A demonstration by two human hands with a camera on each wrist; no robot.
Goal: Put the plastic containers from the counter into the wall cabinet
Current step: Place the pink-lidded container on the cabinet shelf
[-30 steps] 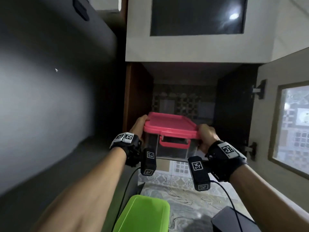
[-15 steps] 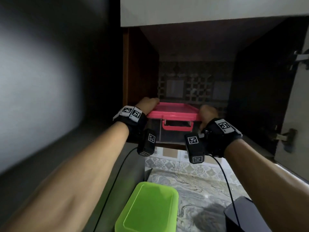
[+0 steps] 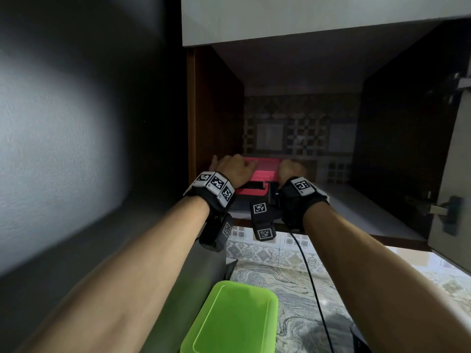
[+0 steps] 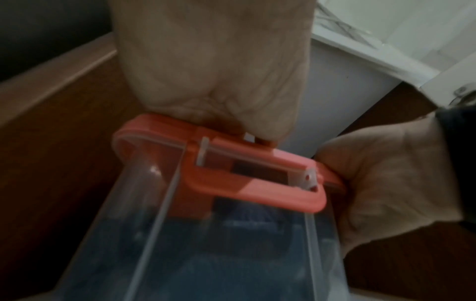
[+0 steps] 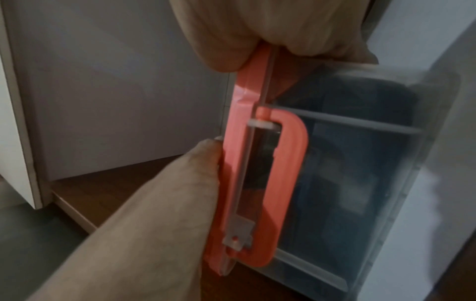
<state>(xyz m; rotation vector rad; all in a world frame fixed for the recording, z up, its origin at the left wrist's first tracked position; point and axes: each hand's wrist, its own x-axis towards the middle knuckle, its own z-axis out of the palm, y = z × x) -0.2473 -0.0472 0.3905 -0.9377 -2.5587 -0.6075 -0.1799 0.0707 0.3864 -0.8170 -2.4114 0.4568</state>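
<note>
Pink-lid container (image 3: 257, 174), gripped by both hands (L (image 3: 233, 169), R (image 3: 290, 170)), now further inside wall cabinet (image 3: 216, 118) vs 1 s ago — nearly stowed; green container (image 3: 234, 319) still on counter (image 3: 293, 284).

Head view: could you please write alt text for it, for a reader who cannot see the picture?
Both hands, left and right, grip a clear container with a pink lid at the left of an open wall cabinet. Below, a green container stands on a marbled counter.
</note>
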